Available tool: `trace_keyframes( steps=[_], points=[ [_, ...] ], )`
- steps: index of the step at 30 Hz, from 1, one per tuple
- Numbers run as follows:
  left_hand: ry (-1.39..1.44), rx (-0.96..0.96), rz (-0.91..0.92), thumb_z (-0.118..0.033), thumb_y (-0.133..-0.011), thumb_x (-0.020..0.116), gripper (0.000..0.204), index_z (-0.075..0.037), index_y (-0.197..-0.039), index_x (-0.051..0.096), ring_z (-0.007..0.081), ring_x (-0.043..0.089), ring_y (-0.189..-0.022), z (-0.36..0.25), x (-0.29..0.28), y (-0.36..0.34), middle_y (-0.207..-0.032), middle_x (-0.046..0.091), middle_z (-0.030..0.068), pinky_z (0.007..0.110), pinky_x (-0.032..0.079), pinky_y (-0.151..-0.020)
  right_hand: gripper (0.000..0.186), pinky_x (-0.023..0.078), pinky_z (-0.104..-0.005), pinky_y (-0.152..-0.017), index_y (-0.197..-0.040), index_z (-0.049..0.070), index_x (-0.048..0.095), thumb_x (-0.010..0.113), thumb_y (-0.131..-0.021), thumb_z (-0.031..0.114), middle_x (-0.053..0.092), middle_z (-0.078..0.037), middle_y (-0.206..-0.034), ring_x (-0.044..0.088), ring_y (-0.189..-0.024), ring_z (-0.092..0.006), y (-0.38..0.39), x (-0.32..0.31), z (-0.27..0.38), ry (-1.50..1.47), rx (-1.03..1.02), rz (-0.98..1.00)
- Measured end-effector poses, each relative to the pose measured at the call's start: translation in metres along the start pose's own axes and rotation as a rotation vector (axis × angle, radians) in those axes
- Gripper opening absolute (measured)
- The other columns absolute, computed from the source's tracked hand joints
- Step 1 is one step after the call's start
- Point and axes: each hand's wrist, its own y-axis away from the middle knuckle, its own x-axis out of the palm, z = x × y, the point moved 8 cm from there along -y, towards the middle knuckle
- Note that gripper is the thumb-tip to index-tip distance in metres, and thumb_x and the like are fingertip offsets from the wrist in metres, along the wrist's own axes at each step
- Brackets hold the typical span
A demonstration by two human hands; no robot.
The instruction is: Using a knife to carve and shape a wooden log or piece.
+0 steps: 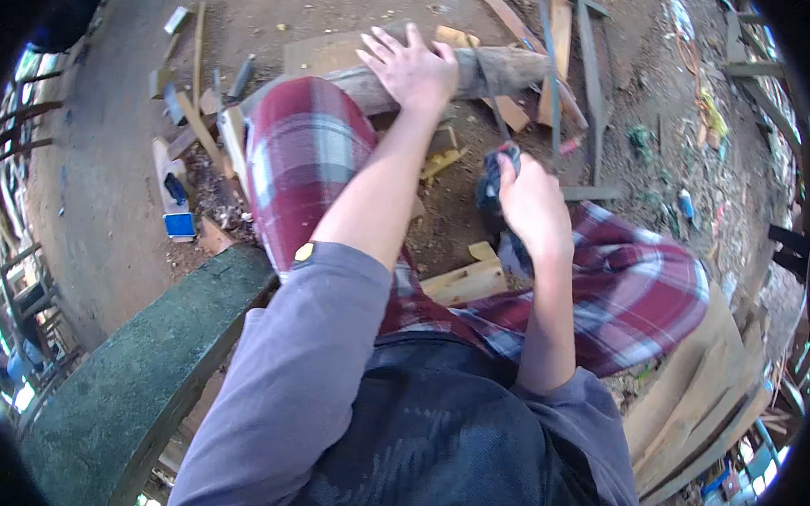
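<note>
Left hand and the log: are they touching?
Touching. The head view shows the left hand lying palm-down on the log, fingers spread over its top with no gap showing.

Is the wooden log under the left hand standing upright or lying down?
Lying down. The log lies sideways across the knee, and the left hand presses flat on top of it.

Hands: two, left hand (410, 68) on the log, right hand (533, 205) just below it
Logs: one log (488, 74)
Saws: one saw (502, 157), blade across the log
Benches: one green bench (133, 376), well below the log
</note>
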Motion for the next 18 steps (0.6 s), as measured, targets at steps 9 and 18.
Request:
trace_keyframes(
  steps=[9, 18],
  points=[
    [-0.026, -0.018, 0.053, -0.039, -0.086, 0.045, 0.062, -0.010, -0.141, 0.049, 0.0460, 0.018, -0.144, -0.001, -0.001, 0.001, -0.151, 0.030, 0.0313, 0.056, 0.005, -0.118, 0.042, 0.051, -0.0535, -0.083, -0.111, 0.004, 0.062, 0.043, -0.099, 0.040, 0.067, -0.028, -0.095, 0.065, -0.093, -0.0450, -0.053, 0.014, 0.017, 0.040, -0.095, -0.067],
    [-0.049, -0.015, 0.054, -0.041, -0.089, 0.047, 0.060, -0.010, -0.139, 0.049, 0.0439, 0.021, -0.144, 0.002, -0.009, -0.002, -0.150, 0.030, 0.0316, 0.053, 0.008, -0.118, 0.036, 0.052, -0.0537, -0.078, -0.108, 0.007, 0.064, 0.045, -0.099, 0.037, 0.068, -0.027, -0.089, 0.066, -0.088, -0.0449, 0.017, -0.013, 0.003, -0.011, -0.089, 0.036]
  ],
)
